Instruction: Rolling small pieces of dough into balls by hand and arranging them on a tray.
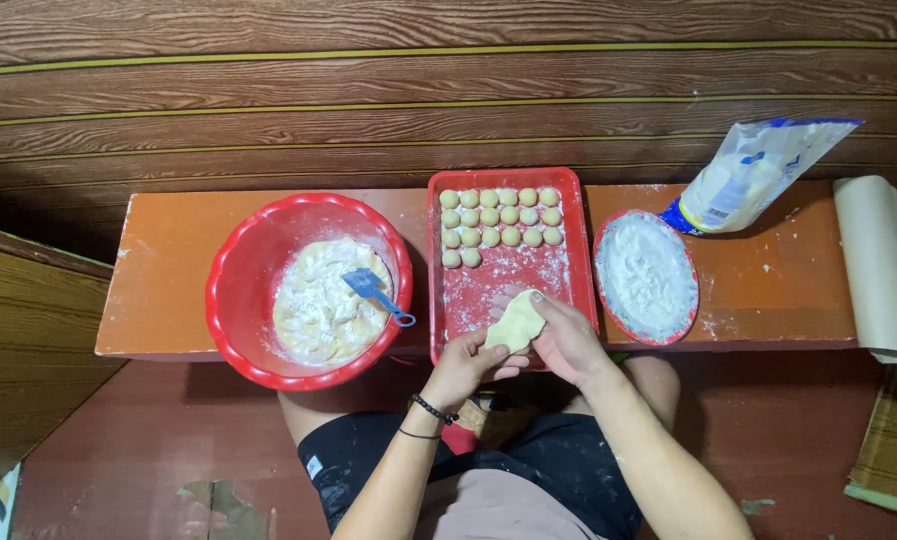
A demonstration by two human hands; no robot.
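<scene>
Orange tabletop (169, 250) carries, near its left end, a red bowl (239, 290) of pale dough with a blue spatula (374, 290) resting in it; at the middle sits a red tray (569, 190), rows of small dough balls (499, 222) along its far side; over the tray's near edge the left hand (464, 365) and right hand (569, 340) each keep a closed grip on one flattened dough piece (517, 322); rightward stand a flour plate (647, 275), a flour bag (754, 175) and a paper roll (879, 265) at the right end.

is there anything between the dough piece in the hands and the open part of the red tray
Nothing visible. Both hands, left hand and right hand, hold the dough piece over the red tray's floured near end; the dough balls sit farther back.
</scene>
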